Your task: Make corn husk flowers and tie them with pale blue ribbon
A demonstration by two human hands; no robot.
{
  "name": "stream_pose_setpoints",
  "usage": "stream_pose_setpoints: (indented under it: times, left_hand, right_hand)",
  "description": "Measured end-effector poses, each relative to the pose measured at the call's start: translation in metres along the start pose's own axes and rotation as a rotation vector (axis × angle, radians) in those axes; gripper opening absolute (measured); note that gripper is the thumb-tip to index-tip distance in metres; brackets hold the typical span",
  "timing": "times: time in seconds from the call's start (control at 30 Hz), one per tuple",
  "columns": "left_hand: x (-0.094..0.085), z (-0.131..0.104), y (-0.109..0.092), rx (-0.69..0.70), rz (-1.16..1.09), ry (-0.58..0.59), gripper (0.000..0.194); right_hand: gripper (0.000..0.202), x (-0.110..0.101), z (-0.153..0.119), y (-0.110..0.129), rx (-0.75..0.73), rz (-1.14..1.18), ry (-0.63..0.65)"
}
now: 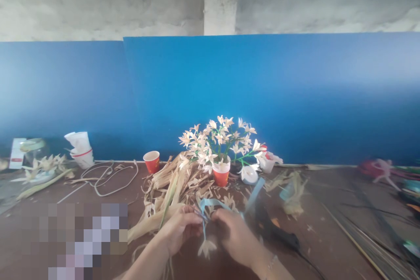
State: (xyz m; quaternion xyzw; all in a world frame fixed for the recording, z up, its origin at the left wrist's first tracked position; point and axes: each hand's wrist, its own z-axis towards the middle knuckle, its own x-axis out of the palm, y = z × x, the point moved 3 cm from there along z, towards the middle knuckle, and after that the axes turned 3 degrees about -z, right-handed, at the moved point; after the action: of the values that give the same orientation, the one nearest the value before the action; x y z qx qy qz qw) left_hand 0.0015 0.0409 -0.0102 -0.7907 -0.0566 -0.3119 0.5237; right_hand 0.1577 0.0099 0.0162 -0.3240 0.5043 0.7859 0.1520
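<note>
Nearer me than the flower-filled red cup [221, 178], my left grip [180, 228] pinches a blue strip [215, 202], a pale flower [206, 249] hanging below. My right grip [234, 232] curls beside it; whether it holds anything, I cannot tell. Dry husks [179, 178] lie left of the cup.

- The room has soft light, but it is hard to tell where it comes from.
- The blue board [210, 87] has pale, shiny patches toward both sides and looks darker low on the right.
- The white flowers [226, 135] look very bright.
- The right hand [234, 232] is blurry.
- The pink thing [383, 171] near the right edge looks smeared.
- Big squares [74, 243] hide the bottom left.
</note>
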Motion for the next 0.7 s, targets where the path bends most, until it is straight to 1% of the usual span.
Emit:
stream_pose_setpoints:
  times: [0.13, 0.23, 0.4, 0.5, 0.63, 0.7]
  left_hand:
    - [-0.0024, 0.0021, 0.0007, -0.014, -0.012, -0.013, 0.011]
    - [-0.002, 0.0019, -0.0005, -0.011, -0.033, -0.021, 0.013]
    - [0.0011, 0.0001, -0.0023, 0.022, -0.004, -0.004, 0.007]
    - [0.001, 0.0, -0.0011, 0.004, 0.018, 0.01, 0.005]
    - [-0.0034, 0.0008, 0.0005, -0.016, -0.001, -0.038, 0.012]
    - [-0.0045, 0.0011, 0.0006, -0.017, -0.008, -0.031, 0.013]
  right_hand:
    - [0.003, 0.0013, 0.0008, -0.0024, 0.032, 0.004, 0.017]
    - [0.005, 0.0024, 0.0015, -0.0038, 0.057, 0.018, 0.001]
    - [0.006, 0.0021, 0.0018, -0.0013, 0.023, 0.026, 0.017]
    - [0.006, 0.0008, 0.0017, -0.0007, 0.024, 0.025, 0.023]
    - [0.006, 0.0034, 0.0013, -0.0035, 0.068, 0.059, 0.055]
    - [0.007, 0.0046, 0.0012, -0.0058, 0.099, 0.074, 0.043]
